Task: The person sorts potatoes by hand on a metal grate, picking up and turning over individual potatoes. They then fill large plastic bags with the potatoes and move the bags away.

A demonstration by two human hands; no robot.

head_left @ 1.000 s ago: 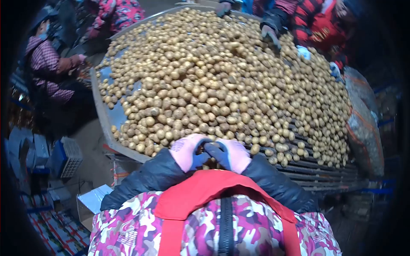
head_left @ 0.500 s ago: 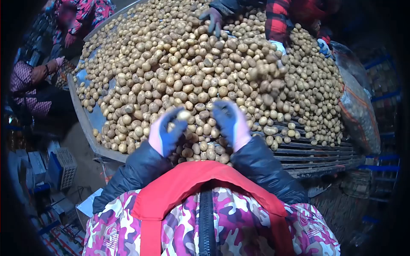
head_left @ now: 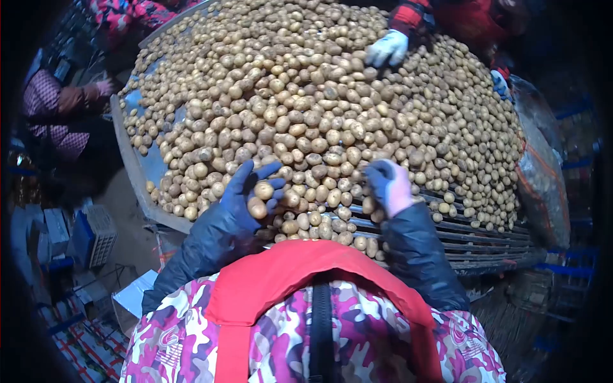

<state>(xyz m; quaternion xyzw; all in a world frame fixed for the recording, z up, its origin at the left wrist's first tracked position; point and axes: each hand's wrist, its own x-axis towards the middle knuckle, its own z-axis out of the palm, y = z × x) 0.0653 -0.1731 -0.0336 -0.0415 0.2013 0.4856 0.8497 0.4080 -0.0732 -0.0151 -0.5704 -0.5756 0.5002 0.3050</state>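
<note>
Two potatoes point(head_left: 260, 196) rest in my left hand point(head_left: 237, 193), which wears a blue glove and is cupped around them with its fingers partly spread. To the right, my right hand point(head_left: 388, 184), in a blue and pink glove, is curled at the near edge of the potato heap point(head_left: 306, 118). Its fingers bend inward, and whatever they hold is hidden. Just below those fingers lies a potato point(head_left: 369, 205). Between my hands, loose potatoes lie on dark slats point(head_left: 408, 225).
A metal rim point(head_left: 131, 163) bounds the heap on the left. Across it, a co-worker's white-gloved hand point(head_left: 388, 48) touches the potatoes. A filled mesh sack point(head_left: 543, 182) stands at the right. Another person point(head_left: 54, 108) is at the left, near crates point(head_left: 96, 235) on the floor.
My right hand has moved right and its fingers have curled. My left hand has turned palm up with two potatoes in it. The co-worker's white glove has come up into clear view.
</note>
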